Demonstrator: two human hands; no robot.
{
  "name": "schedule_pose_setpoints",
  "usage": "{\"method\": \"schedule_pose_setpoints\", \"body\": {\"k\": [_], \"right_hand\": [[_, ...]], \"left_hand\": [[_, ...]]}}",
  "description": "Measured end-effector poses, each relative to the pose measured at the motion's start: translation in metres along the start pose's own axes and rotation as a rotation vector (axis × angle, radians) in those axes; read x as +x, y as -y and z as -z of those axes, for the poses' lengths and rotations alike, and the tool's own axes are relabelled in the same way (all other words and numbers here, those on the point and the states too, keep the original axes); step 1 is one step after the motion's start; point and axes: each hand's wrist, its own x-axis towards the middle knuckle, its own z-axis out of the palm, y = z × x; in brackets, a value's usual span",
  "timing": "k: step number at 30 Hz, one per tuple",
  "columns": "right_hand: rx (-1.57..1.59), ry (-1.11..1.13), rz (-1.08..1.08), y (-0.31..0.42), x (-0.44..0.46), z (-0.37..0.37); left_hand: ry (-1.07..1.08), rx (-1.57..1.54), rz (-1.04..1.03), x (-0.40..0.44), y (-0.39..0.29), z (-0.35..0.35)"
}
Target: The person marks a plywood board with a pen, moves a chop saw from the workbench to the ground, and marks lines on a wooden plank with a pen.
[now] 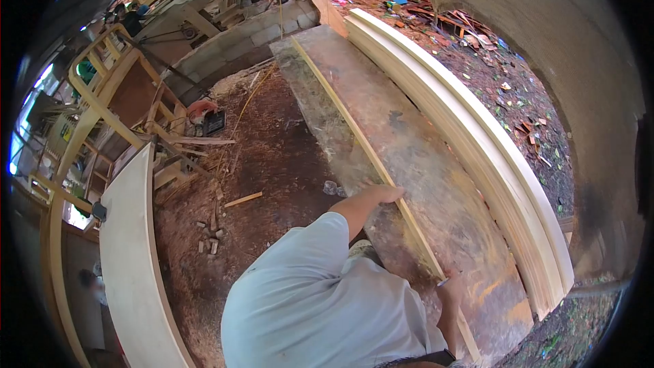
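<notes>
A long, narrow wooden strip [350, 119] lies lengthwise on a worn, stained board [436, 163]. My left hand [387, 193] is closed over the strip near its middle, with the thumb apart on the far side and some fingertips hidden. Lower down, beside the same strip, my right hand [450, 285] pinches a small, thin, whitish marking tool [443, 281], its tip at the strip's edge. The tool's exact kind is too small to tell.
Long pale planks [470, 129] are stacked along the board's right side. A pale panel [133, 259] and wooden chair frames [102, 99] stand at the left. Offcuts [212, 244] and a short stick [243, 199] lie on the dirt floor.
</notes>
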Motion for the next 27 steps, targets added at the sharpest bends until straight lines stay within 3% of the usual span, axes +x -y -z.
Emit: {"method": "schedule_pose_setpoints", "body": {"k": [3, 8, 11, 16, 27], "right_hand": [[-0.021, -0.015, -0.014, -0.004, 0.000, -0.001], [-0.041, -0.012, -0.004, -0.015, 0.005, -0.009], [-0.015, -0.003, -0.014, -0.004, 0.000, 0.000], [-0.026, -0.005, -0.029, -0.007, 0.003, -0.003], [-0.020, -0.002, -0.031, -0.015, 0.009, -0.009]], "left_hand": [[0.099, 0.046, -0.024, -0.017, -0.003, 0.008], [0.059, 0.025, -0.108, 0.036, 0.006, -0.013], [0.106, -0.056, -0.116, -0.004, 0.006, 0.003], [0.047, -0.001, -0.078, 0.031, 0.004, -0.013], [0.047, -0.047, -0.039, 0.005, 0.002, -0.001]]}}
